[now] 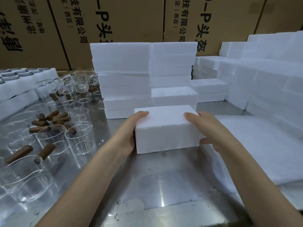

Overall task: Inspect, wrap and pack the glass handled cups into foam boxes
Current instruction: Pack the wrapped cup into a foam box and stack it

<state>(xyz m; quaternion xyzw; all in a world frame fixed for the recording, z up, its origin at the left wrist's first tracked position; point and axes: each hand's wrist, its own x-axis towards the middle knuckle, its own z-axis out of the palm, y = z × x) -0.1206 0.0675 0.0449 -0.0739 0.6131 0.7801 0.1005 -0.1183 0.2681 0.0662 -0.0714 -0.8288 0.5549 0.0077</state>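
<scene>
From the head camera, a closed white foam box (167, 128) sits at the centre of the steel table (147, 185), held from both sides. The left hand (131, 133) grips its left end, fingers reaching over the top edge; the right hand (206, 128) grips the right end, fingers on the top and thumb low on the near face. Just behind the box, stacks of foam boxes (124, 79) rise against printed cardboard cartons (114, 18). More foam boxes fill the far right (262, 76). Near right lies a pile of white foam sheets (262, 153). On the left, glass handled cups (65, 136) with brown wooden handles crowd the table, some lying on their sides.
</scene>
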